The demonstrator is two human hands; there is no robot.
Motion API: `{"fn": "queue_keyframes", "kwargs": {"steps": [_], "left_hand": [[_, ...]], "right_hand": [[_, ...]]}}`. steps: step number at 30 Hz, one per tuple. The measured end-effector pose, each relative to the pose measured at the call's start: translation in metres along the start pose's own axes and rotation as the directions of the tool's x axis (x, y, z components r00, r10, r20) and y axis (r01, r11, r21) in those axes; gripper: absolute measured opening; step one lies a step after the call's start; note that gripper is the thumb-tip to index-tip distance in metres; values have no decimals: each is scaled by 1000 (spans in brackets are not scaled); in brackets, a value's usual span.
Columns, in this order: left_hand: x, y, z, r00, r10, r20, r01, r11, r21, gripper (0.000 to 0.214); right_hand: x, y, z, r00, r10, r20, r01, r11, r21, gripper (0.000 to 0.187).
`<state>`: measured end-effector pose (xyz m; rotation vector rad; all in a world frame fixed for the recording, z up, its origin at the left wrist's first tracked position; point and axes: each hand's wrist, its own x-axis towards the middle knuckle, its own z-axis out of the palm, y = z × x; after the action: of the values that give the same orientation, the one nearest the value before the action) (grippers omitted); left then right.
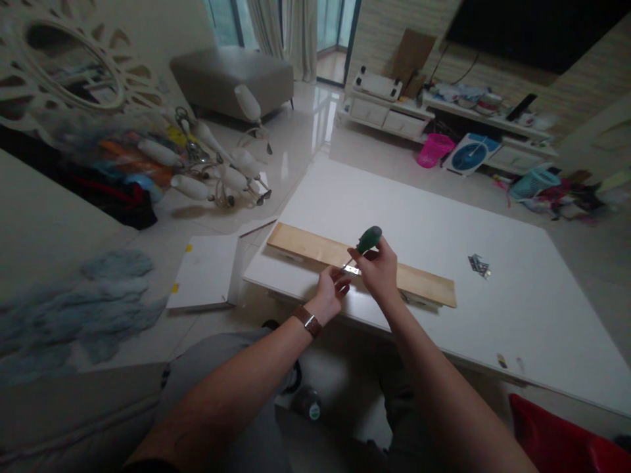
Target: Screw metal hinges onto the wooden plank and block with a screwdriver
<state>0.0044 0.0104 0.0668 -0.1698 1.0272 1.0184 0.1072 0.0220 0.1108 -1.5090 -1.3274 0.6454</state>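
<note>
A wooden plank (310, 246) lies along the near side of a large white panel (434, 217). My right hand (380, 268) is closed round a screwdriver (369, 240) with a dark green handle, its shaft slanting down to the left. The shaft reaches a small metal bracket (351, 269) at the plank's near edge. My left hand (332, 290), with a brown watch strap on the wrist, has its fingers bent against the bracket and the screwdriver's lower end. Whether a screw sits at the tip is too small to tell.
Several metal brackets (478, 265) lie in a pile on the panel, right of the plank. Small bits (501, 360) rest near its front edge. A white box-like piece (204, 270) stands on the floor at left. A red chair (562, 433) is at lower right, a bottle (308, 402) below.
</note>
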Motion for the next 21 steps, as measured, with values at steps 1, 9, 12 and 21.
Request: {"fn": "queue_keyframes", "kwargs": {"steps": [1,9,12,21], "left_hand": [[0,0,0,1000,0,-7,0,1000,1,7],[-3,2,1,1000,-4,-4,4,1000,7,12],[0,1,-1,1000,2,1,-2,1000,5,8],[4,-1,-3,1000,4,30,-4,1000,2,3]], "right_hand": [[0,0,0,1000,-6,-14,6,1000,-29,25],[2,7,1,1000,-23,-6,23,998,62,29],[2,6,2,997,-21,70,10,988,152,31],[1,2,-1,990,-35,137,15,989,149,21]]}}
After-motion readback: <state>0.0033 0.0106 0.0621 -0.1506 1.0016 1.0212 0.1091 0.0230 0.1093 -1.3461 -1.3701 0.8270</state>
